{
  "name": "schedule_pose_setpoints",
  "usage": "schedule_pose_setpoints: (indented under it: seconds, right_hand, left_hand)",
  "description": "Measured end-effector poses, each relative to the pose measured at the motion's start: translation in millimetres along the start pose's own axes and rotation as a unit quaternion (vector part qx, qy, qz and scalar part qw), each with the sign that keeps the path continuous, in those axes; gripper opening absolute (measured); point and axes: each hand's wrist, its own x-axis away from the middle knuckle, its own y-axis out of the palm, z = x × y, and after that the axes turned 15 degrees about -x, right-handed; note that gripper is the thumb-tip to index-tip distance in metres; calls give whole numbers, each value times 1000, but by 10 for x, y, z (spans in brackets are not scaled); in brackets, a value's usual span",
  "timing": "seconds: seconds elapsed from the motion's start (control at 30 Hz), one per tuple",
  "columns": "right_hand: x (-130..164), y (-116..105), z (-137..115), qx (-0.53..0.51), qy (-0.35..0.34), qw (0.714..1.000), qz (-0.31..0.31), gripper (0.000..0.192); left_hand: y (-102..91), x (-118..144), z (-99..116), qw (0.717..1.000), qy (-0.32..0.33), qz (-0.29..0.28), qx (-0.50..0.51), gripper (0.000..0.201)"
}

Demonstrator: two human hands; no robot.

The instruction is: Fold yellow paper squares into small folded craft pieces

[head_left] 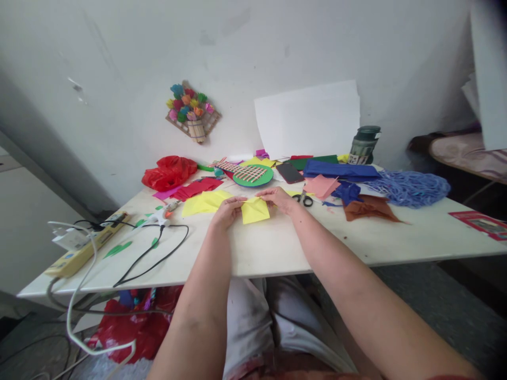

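White counter (277, 248), strewn with coloured paper: yellow sheet (204, 203), red sheets (197, 187), scissors (303, 199), phone (290, 172), blue yarn (412, 187), glue gun (163, 214), power strip (85, 247).

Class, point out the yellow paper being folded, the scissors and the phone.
yellow paper (255, 210), head view, middle of the sheet.
scissors (303, 199), head view, black handles.
phone (290, 172), head view, dark screen.

Left hand (227, 208), right hand (279, 198) pinching yellow paper (255, 210); scissors (303, 199) beside.
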Motion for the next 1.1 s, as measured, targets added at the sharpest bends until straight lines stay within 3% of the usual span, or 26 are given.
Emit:
schedule_pose_setpoints:
  seconds: [0.27, 0.83, 1.1]
  right_hand:
    - [12, -11, -3, -17, -19, 999, -34, 23]
    - [-64, -5, 79, 75, -41, 996, 27, 27]
    - [-54, 42, 67, 113, -68, 990, 51, 22]
  left_hand:
    - [17, -2, 28, 1000, -10, 5, -8, 18]
    - [23, -20, -10, 986, 94, 61, -120, 35]
    - [45, -42, -22, 989, 73, 55, -116, 37]
